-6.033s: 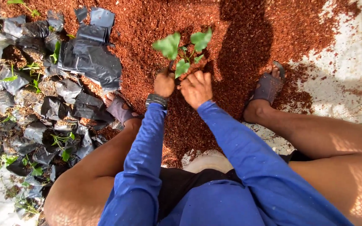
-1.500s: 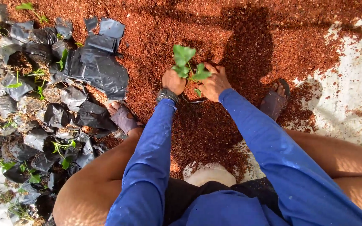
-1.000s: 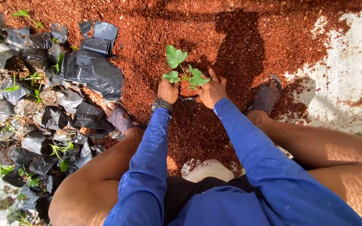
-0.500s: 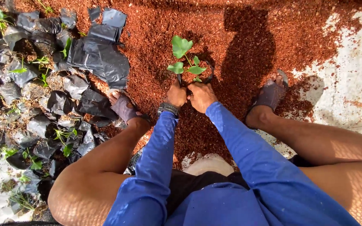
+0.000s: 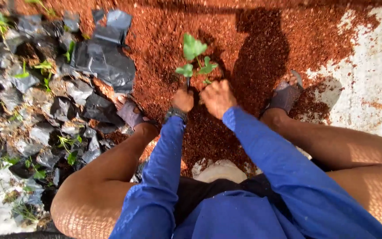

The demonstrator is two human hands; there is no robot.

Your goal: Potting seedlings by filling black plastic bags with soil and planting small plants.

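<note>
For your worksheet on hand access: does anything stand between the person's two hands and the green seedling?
Nothing visible does. The left hand and right hand sit right at the base of the seedling, amid loose reddish-brown soil.

A heap of crumpled black plastic nursery bags [image 5: 45, 110] with small green sprouts fills the left of the frame. Flat empty black bags [image 5: 105, 59] lie upper left. Reddish-brown loose mulch [image 5: 261, 31] spreads across the top; pale concrete floor [image 5: 376, 75] shows right.

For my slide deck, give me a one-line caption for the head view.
Both hands, left hand and right hand, close around a seedling in red-brown mulch, with black bags piled to the left.
</note>
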